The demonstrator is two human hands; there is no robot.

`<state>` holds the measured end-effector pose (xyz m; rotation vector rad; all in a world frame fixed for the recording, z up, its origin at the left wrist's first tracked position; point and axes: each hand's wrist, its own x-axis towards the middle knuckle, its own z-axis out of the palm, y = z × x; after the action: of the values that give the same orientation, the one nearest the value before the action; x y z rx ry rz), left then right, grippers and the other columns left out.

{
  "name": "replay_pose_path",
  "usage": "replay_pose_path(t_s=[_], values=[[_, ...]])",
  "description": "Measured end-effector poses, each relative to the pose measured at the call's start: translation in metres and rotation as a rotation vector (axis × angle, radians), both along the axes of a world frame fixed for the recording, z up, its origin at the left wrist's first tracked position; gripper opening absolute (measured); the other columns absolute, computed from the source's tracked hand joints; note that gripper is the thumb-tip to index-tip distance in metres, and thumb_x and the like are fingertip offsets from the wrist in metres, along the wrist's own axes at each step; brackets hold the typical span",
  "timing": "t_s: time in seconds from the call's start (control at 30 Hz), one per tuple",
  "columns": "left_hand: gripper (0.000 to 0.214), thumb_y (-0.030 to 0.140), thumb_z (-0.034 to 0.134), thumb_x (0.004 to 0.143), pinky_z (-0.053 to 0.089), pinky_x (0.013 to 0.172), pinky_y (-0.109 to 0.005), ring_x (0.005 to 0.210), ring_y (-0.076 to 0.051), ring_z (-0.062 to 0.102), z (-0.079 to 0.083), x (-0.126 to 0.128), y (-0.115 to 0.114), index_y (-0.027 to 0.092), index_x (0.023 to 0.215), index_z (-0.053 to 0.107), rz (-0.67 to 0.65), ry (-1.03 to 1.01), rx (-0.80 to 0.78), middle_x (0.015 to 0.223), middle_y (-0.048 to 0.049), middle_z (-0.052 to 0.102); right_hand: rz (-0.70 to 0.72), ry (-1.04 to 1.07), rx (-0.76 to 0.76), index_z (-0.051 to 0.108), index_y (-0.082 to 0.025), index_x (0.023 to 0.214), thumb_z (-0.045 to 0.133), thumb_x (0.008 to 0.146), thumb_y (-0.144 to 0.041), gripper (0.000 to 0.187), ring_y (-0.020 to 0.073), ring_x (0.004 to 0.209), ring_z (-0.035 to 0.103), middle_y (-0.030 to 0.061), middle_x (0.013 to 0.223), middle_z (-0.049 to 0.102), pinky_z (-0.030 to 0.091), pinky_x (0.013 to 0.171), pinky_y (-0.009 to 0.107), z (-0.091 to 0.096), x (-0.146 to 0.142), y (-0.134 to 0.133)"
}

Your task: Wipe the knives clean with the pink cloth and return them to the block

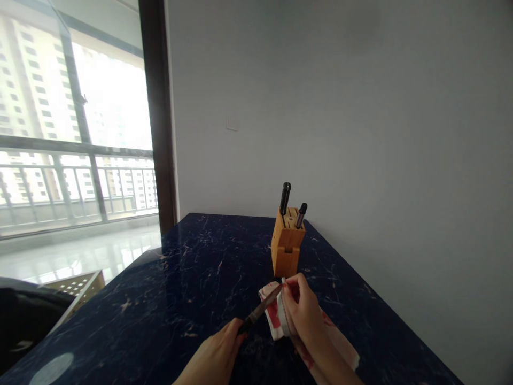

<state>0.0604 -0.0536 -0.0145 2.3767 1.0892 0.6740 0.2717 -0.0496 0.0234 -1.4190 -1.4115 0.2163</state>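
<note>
My left hand (218, 353) is closed round the dark handle of a knife (262, 308), whose blade points up and to the right. My right hand (306, 315) grips a white cloth with red patches (274, 316), folded over the blade's tip. Both hands hover just above a dark blue marbled table (192, 278). Behind them stands a wooden knife block (286, 243) with two black-handled knives (285, 198) sticking out of it.
A grey wall runs along the table's right side and back. A large window with a dark frame (158, 117) is at the left. A slatted wooden piece (80, 286) and something dark lie beside the table's left edge.
</note>
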Motion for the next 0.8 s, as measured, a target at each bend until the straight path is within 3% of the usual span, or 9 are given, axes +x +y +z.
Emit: replay_pose_path(t_s=[0.6,0.8], values=[[0.024,0.022,0.026,0.092,0.046,0.074,-0.023,0.086,-0.017,0.062,-0.001,0.000,0.002,0.019,0.100,0.050,0.032,-0.038,0.007,0.098,-0.0083,0.064,-0.073,0.057,0.040,0.047,-0.021,0.071,0.049,0.075,-0.029,0.009,0.0149,0.058,0.055,-0.0017,0.062,0.057,0.042,0.057,0.025,0.006,0.008,0.000],[0.025,0.020,0.027,0.092,0.047,0.073,-0.025,0.079,-0.017,0.063,0.002,0.001,0.001,0.017,0.102,0.049,0.017,-0.005,-0.015,0.092,-0.0078,0.064,0.179,-0.040,-0.009,0.051,-0.021,0.070,0.048,0.075,-0.022,0.006,0.0140,0.067,0.059,0.0008,0.073,0.063,0.044,0.064,0.023,0.006,-0.017,-0.011]])
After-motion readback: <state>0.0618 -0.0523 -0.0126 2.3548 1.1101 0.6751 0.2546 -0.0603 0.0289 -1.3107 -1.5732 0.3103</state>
